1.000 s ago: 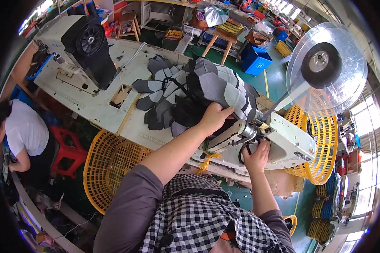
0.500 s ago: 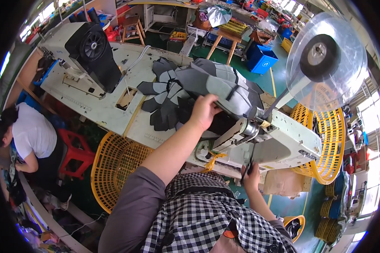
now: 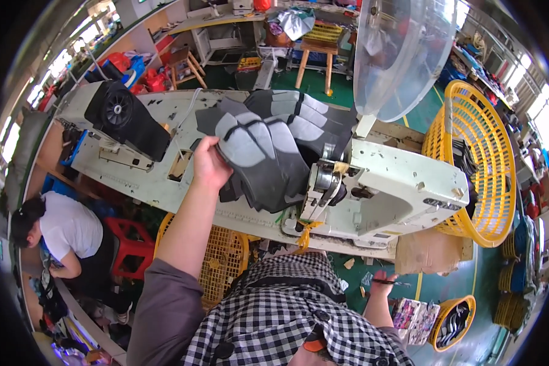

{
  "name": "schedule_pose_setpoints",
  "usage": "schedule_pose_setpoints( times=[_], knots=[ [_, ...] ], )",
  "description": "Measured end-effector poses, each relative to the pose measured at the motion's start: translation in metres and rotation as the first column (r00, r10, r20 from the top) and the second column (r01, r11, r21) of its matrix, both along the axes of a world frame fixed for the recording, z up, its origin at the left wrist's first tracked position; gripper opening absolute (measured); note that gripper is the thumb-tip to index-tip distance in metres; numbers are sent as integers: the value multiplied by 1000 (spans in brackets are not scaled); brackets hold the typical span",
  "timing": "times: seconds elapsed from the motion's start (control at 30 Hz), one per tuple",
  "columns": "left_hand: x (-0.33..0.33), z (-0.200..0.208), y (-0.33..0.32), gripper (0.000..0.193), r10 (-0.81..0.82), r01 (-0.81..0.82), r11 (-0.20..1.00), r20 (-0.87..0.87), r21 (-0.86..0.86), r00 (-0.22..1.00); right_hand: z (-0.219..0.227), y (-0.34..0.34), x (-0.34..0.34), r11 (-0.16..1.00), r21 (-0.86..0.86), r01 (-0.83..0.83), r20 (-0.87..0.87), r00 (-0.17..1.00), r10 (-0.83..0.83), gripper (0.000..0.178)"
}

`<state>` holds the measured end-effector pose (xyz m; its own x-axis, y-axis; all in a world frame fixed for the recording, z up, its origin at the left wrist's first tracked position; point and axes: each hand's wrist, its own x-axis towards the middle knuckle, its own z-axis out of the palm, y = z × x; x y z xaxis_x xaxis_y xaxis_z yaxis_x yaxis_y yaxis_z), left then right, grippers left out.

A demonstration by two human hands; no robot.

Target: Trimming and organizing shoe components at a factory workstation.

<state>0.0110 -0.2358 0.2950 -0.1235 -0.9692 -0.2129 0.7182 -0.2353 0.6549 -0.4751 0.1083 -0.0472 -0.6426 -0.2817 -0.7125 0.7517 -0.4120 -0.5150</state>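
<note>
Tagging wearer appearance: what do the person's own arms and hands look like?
Left hand and right hand: no gloves. Forearms bare; plain dark grey-brown sleeves end near the elbows. Torso: black-and-white checked garment with dark round buttons.

A: how's the light?
B: Bright daylight, mostly. Windows (image 3: 546, 119) on the right are blown out white, and the plastic disc (image 3: 402, 61) has a hazy shine.
A: Shadows?
B: Yeah, dim around the red stool (image 3: 125, 244).
A: Sharp?
B: Grey cloth (image 3: 262, 143) looks clear, far background's mushy. Fisheye bows the table (image 3: 165, 107) (banana vibes, honestly), corners go black.
</note>
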Motion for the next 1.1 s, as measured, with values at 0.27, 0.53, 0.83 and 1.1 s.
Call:
schedule_pose_setpoints(
  times=[0.27,0.53,0.83,1.1],
  knots=[
    [-16,-40,53,40,0,-9,985,51,174,999,-109,-5,-64,609,-761,-224,-181,975,132,11],
    [-10,-20,60,44,-83,67,989,115,131,990,-108,-36,-73,836,-548,37,-183,970,-163,31],
    [-19,-21,58,44,-109,99,986,73,132,991,-97,-33,-47,613,-789,-41,-169,974,-153,36],
    [-16,-29,60,44,-94,77,982,92,170,991,-67,-67,-19,772,-633,56,-140,973,-186,26]
  ],
)
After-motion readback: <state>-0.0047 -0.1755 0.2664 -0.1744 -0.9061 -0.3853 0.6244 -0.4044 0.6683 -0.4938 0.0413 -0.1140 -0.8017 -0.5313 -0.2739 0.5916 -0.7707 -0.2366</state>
